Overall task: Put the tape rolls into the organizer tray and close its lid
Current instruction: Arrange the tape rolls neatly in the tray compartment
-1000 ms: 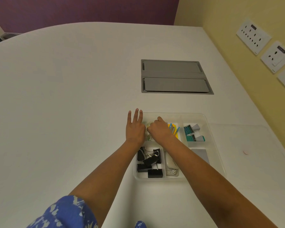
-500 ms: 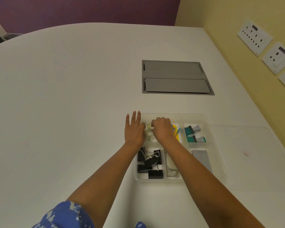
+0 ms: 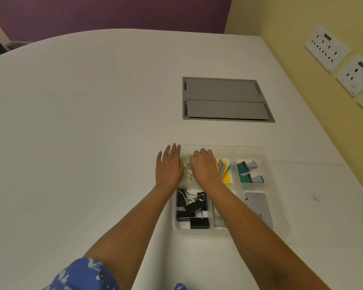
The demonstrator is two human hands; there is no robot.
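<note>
Head-worn view, steeply downward – near table

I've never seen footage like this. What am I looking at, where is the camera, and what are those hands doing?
No machine here: a person wears a camera on the head, looking down at their own arms. On the white table sits a clear organizer tray with compartments holding black binder clips, yellow sticky notes and teal clips. Its clear lid lies open to the right. The left hand rests flat at the tray's edge; the right hand curls over small tape rolls in the far left compartment.
</note>
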